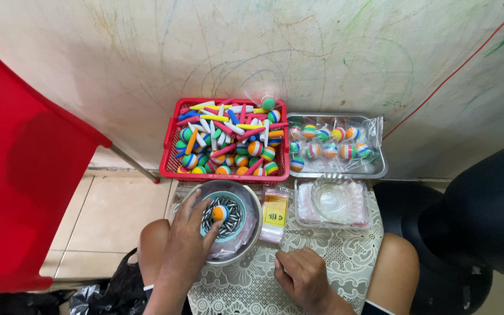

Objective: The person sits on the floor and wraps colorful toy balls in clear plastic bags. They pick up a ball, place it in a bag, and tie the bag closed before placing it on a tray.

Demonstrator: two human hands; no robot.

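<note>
My left hand reaches into a round metal bowl lined with clear plastic, fingers spread over a small teal dish of grey metal pieces. A striped foam ball sits on those pieces beside my fingertips; whether I grip it I cannot tell. My right hand rests curled on the white lace cloth across my lap, holding nothing visible.
A red basket of striped balls and coloured sticks stands against the wall. Beside it, a steel tray holds bagged balls. A clear glass dish and small yellow packets lie nearer. Red chair left, dark object right.
</note>
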